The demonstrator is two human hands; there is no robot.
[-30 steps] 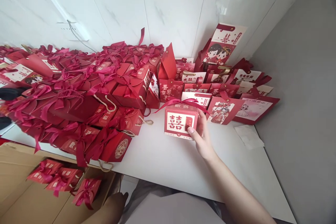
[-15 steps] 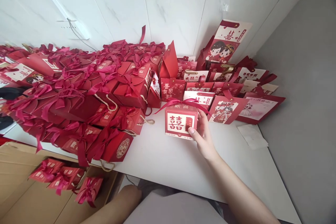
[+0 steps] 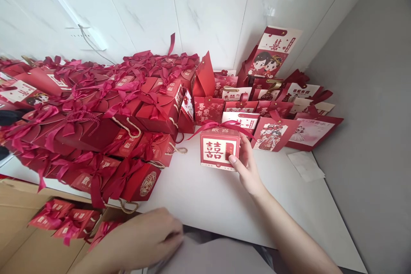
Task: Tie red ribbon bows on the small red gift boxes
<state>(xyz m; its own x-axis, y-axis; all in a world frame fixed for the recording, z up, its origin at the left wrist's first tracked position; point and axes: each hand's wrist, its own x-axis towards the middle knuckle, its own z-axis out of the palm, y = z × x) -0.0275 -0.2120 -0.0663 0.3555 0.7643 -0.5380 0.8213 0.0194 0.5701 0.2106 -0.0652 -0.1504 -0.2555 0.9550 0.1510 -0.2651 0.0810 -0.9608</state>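
My right hand (image 3: 248,165) grips a small red and cream gift box (image 3: 212,150) at its right side, thumb across the front. The box has a double-happiness print and a magenta ribbon tied in a bow (image 3: 221,125) on top. It is held upright over the white table, in front of the standing gift bags. My left hand (image 3: 160,233) is at the table's front edge, slightly blurred, its fingers curled inward. Anything inside those fingers is hidden. Close to its left lie red ribboned boxes (image 3: 77,222) in a cardboard box.
A tall pile of red ribboned gift boxes (image 3: 154,111) with rope handles covers the left of the white table (image 3: 192,201). Upright gift bags (image 3: 274,135) stand against the back. A white paper (image 3: 305,165) lies at the right, beside a grey wall (image 3: 362,94).
My left hand has come up from the lower edge to the table's front edge, its fingers now in view. My right hand keeps its grip on the gift box, almost unmoved. The view has shifted slightly.
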